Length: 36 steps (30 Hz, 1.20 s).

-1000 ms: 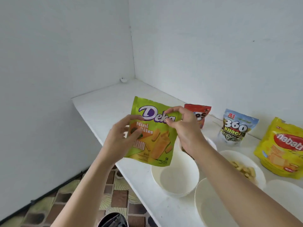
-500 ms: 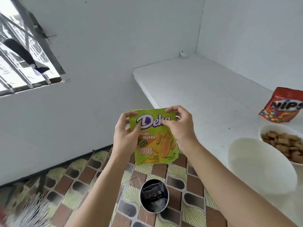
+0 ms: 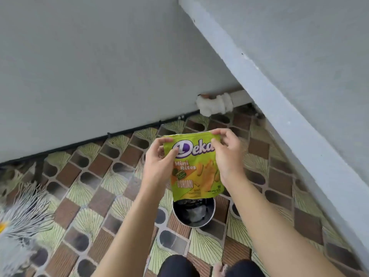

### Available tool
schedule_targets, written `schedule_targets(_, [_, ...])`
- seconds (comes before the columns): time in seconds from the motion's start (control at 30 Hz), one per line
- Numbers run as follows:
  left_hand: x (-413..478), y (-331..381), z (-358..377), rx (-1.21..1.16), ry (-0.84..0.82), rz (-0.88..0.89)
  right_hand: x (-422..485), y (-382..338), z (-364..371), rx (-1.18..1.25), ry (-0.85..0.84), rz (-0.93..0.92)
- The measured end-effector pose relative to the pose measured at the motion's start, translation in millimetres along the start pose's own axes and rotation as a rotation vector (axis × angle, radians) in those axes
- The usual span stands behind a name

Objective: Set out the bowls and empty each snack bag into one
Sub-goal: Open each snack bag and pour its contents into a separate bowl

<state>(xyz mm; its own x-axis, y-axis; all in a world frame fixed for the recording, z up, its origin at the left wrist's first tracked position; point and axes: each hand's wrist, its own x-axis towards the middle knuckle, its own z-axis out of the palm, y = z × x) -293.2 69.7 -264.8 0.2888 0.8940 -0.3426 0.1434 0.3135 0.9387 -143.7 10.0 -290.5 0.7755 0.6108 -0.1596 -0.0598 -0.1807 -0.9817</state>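
View is pointing nearly straight down at the floor, that busy tile pattern of brown squares and pale green fans. Both hands are up in the middle of the shot holding the snack bag, a lime green pouch with Deka, Mini Bites and Durian on the front. The left hand pinches the top left corner, thumb on the front by the purple logo and the other fingers tucked behind. The right hand pinches the top right corner, fingers curled over the top edge. So both are clamped on the bag, one per corner, not touching each other. The bag hangs upright with the label facing the camera, and honestly I can't tell if the top is torn open or sealed. Right below it on the floor sits a small round metal bin with a dark liner and some crumpled stuff inside; the bag's bottom edge covers the far part of the rim in this view. The table only shows as a pale slab edge running diagonally down the right side. A grey wall fills the top left, with a black cable along its foot and a white lump wrapped round a pipe in the corner. Grey mop strands poke in at the far left, dark-clad knees at the bottom
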Motion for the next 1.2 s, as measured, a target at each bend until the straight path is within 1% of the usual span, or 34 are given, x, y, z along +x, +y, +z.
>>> schedule_targets(0.13, [42,-88,9,-0.025,0.020,-0.105,21,95,10,-0.020,0.025,0.055])
schedule_targets(0.27, [79,-168,14,-0.002,0.033,-0.177,39,177,16,-0.079,-0.022,0.072])
schedule_targets(0.37, [100,-218,13,0.006,0.039,-0.252,47,233,21,-0.171,-0.070,0.131])
schedule_targets(0.5, [111,-263,13,0.059,0.041,-0.348,49,276,22,-0.367,-0.140,0.227])
schedule_targets(0.6, [111,-270,14,0.121,0.061,-0.370,48,276,17,-0.413,-0.207,0.276])
schedule_targets(0.7, [106,-246,13,0.141,0.055,-0.353,49,252,12,-0.370,-0.216,0.278])
schedule_targets(0.77, [101,-219,13,0.125,0.036,-0.331,48,225,11,-0.326,-0.240,0.254])
schedule_targets(0.83, [93,-182,13,0.108,0.021,-0.272,45,185,10,-0.246,-0.277,0.216])
schedule_targets(1.0, [60,-65,11,0.063,-0.040,-0.070,29,57,8,-0.076,-0.333,0.051])
schedule_targets(1.2, [4,101,10,0.062,-0.116,0.138,2,-111,-9,-0.086,-0.324,-0.188])
